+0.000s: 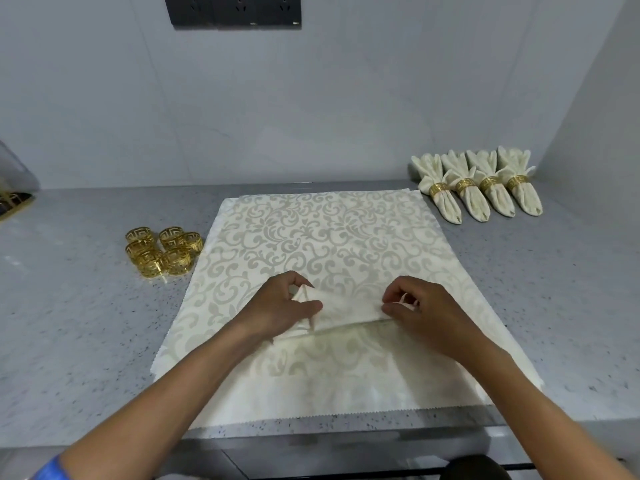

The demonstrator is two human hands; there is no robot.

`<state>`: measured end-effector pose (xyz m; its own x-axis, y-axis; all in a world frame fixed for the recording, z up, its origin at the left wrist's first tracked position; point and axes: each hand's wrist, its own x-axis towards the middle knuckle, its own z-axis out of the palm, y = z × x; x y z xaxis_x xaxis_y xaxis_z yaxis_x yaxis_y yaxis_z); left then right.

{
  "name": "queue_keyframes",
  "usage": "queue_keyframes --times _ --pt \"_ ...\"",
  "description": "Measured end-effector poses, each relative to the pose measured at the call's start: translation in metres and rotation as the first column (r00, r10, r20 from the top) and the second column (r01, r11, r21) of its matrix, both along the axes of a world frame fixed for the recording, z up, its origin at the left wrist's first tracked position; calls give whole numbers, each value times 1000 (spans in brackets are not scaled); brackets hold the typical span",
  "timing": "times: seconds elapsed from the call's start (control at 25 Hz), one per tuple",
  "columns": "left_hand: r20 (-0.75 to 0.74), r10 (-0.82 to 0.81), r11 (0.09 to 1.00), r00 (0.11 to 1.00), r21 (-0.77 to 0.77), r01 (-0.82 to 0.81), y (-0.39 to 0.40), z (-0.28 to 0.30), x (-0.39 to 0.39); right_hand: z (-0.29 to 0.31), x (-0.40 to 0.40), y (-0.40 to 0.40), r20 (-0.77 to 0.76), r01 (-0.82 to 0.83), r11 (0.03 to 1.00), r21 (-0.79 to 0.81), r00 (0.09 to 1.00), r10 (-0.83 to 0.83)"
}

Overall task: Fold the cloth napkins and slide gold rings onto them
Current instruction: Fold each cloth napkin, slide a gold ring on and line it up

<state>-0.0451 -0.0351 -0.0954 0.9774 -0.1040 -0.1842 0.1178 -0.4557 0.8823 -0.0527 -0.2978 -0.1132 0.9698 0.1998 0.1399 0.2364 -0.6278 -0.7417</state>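
Head view: cream napkin (332,244) with scroll pattern lies spread flat on the grey speckled table (79,306), near edge at the table's front. Both hands work a raised fold (349,311) at its centre. Left hand (284,308): grip narrow, thumb and fingers pinching the fold's left end, which stands up in a small peak. Right hand (422,306): grip narrow, fingers curled, pinching the fold's right end. Loose gold rings (162,251) sit in a cluster on the table just left of the napkin, not touching it as far as shows. Four finished napkins (479,185), each ringed in gold, lie side by side at far right near the wall (311,98). Black socket panel (233,10) up on the wall.
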Motion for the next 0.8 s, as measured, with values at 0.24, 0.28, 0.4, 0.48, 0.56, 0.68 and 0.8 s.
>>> queue_keyframes --times 0.24,0.28,0.4,0.48,0.56,0.68,0.8 --pt "478 -246 820 844 567 -82 -3 -11 -2 -15 -9 -8 207 79 978 -195 978 -38" --pt "578 -418 752 701 653 -89 -7 -11 -2 -16 -12 -11 261 98 967 -236 965 -34" --pt "478 -611 652 631 756 58 -16 -9 -10 -21 -19 -16 411 119 937 -328 911 28" --pt "429 -566 659 704 748 74 -17 -13 -14 -22 -21 -19 448 142 926 -351 893 33" --pt "442 -588 624 678 781 31 -17 -19 -21 -24 -20 -21 485 156 915 -372 873 48" --pt "572 -579 653 580 752 -91 -9 -32 -23 -26 -22 -19 551 192 877 -440 829 94" --pt "543 -574 622 614 776 -105 -10 -28 -31 -14 -32 -10 547 255 820 -512 833 83"
